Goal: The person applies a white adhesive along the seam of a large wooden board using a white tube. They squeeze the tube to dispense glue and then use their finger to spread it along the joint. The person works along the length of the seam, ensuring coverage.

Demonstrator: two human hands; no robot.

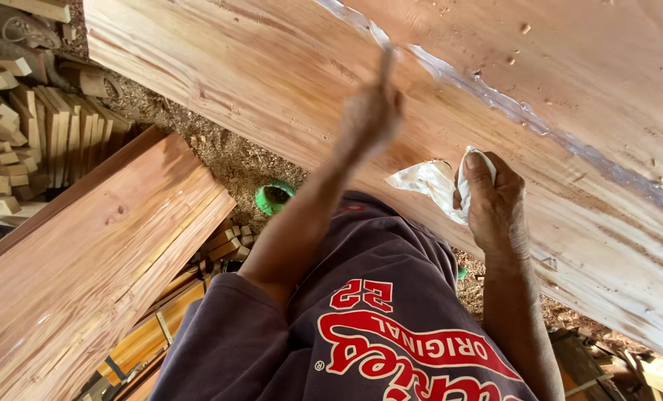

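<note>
sawdust covers the workshop floor beside stacked planks. left hand, blurred, pinches a thin stick over a glue line on a wide wooden slab. right hand grips a soft, light white rag resting on the slab, probably easily bunched anywhere.

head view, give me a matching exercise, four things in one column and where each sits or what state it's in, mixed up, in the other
Things:
1. white cloth
2. thin stick
3. green round container
4. pale glue line

States or places:
A. on the sawdust-covered floor
B. running along the big plank
C. bunched in the right hand
D. blurred, in the left hand

Pairs: 1-C, 2-D, 3-A, 4-B
</note>
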